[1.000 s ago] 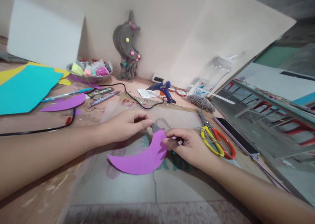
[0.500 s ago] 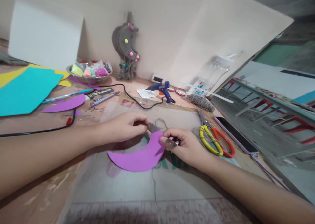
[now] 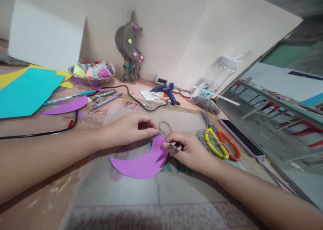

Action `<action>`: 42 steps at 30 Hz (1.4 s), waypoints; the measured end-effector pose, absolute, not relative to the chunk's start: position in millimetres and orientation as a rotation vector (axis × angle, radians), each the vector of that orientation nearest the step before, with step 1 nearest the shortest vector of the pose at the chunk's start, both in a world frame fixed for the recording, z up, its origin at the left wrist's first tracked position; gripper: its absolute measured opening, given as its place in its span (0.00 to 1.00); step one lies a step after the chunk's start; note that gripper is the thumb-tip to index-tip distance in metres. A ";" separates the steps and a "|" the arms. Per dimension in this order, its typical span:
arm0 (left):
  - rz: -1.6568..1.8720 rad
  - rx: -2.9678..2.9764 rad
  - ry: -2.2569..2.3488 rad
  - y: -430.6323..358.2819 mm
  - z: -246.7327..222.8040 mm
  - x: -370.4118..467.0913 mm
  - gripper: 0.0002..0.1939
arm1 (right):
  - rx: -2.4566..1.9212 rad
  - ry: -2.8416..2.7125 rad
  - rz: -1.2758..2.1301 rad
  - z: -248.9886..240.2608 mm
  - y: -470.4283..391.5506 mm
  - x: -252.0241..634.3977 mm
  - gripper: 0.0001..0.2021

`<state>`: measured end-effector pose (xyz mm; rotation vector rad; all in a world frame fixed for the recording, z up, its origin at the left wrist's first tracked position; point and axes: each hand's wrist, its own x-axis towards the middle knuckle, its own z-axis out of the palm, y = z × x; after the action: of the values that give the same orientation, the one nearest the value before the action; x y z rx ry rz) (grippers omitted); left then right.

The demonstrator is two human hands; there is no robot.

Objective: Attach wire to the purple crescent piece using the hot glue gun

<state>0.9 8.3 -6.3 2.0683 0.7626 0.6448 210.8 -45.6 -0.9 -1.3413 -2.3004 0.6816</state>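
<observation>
A purple foam crescent [image 3: 143,164] is held above a plastic-covered work surface. At its upper tip, my left hand [image 3: 137,127] is closed, thumb and forefinger pinching there and covering the end. My right hand [image 3: 188,149] grips the crescent's right edge between thumb and finger. A small shiny metal-and-pink tool [image 3: 174,148] also sits in that hand; its kind is unclear. Thin grey yarn [image 3: 165,123] loops up behind the crescent between both hands, and another strand trails below it. Scissors [image 3: 215,144] with yellow and orange handles lie right of my right hand.
A blue glue gun [image 3: 168,92] stands behind my hands, its black cord running left. Grey yarn [image 3: 205,104], a phone [image 3: 241,137] and a clear bottle [image 3: 217,76] are to the right. Turquoise foam [image 3: 30,92], pens and a bowl [image 3: 92,80] of clay are left. A decorated grey moon [image 3: 127,41] hangs behind.
My left fingers have shifted slightly right and now cover the grey-wrapped tip that showed before. The crescent has tilted a little; my right hand stays nearly in place.
</observation>
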 end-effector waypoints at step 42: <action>0.574 1.917 0.832 9.3 -5.7 -0.1 0.08 | -1.368 -2.168 0.733 0.3 -47.7 212.9 0.14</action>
<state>-0.1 9.3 -5.7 1.9173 0.8317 0.5742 212.9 -47.7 0.3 -1.3684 -2.1685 0.7327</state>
